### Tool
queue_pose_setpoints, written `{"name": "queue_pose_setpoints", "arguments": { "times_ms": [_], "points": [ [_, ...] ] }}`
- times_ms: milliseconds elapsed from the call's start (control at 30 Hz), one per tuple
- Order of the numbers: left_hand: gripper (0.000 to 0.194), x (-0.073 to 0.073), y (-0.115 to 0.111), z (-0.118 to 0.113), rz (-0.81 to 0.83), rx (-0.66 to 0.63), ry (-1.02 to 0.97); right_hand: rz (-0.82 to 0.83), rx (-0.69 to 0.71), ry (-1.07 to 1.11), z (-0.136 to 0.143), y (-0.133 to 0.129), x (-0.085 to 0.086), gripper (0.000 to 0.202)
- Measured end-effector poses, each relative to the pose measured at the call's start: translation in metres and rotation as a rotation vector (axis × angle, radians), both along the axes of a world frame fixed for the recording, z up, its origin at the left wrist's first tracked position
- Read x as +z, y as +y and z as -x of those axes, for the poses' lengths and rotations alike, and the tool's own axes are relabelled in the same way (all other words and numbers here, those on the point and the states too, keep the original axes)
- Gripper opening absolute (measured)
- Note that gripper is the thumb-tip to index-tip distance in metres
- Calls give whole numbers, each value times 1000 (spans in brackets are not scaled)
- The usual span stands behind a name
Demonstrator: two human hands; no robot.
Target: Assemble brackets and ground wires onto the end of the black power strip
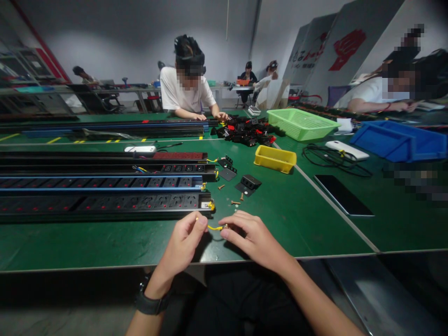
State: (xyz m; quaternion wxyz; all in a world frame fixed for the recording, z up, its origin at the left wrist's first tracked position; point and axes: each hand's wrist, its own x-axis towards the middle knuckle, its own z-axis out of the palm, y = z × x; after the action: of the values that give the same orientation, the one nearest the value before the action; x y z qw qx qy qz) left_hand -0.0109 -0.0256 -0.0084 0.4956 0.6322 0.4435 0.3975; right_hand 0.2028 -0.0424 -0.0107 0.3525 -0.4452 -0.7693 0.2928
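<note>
Near the front edge of the green table, a short yellow wire runs between my two hands. My left hand pinches its left end between thumb and fingers. The thumb and fingers of my right hand close on a small brass-coloured metal piece at the wire's right end. Just beyond my hands lie long black power strips with rows of sockets and yellow wires at their right ends. Several screws and black brackets lie to the right of the strips.
A yellow bin, a green basket and a blue bin stand at the right. A black tablet and a coiled cable lie nearer. A person works across the table beside a black-and-red heap of parts.
</note>
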Motion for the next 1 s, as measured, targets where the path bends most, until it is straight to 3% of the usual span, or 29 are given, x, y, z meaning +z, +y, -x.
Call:
{"name": "queue_pose_setpoints", "arguments": {
  "times_ms": [400, 667, 1000],
  "points": [
    [46, -4, -3, 4, -105, 36, 48, -30, -4, -112, 6, -1, 1, 50],
    [52, -2, 0, -1, -13, -21, 38, -78, -36, -1, 3, -1, -1, 34],
    [38, 7, -4, -3, -232, -237, 414, -92, -23, 45, -2, -1, -4, 26]
  ]
}}
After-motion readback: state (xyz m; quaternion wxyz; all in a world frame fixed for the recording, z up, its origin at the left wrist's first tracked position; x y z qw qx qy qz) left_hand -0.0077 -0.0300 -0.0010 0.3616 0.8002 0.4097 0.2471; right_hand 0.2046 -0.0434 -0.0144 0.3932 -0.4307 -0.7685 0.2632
